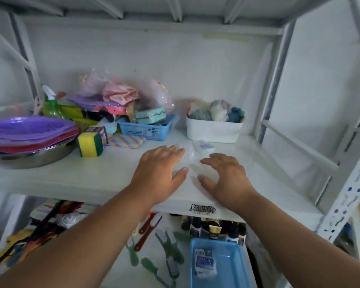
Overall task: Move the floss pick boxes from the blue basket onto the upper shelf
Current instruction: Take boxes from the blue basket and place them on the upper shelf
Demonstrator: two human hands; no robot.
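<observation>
Both my hands hover over the white upper shelf. My left hand is flat with fingers spread. My right hand is curved with fingers apart. Clear floss pick boxes lie on the shelf: one between my hands, blurred and pale, and others just beyond my fingertips. Whether either hand touches a box I cannot tell. Below, on the lower shelf, stands the blue basket with a floss pick box lying inside at its left.
A white bin of soft items stands at the back right. A small blue mesh basket, sponges, purple plates and a metal bowl crowd the left. Brushes and bottles lie on the lower shelf.
</observation>
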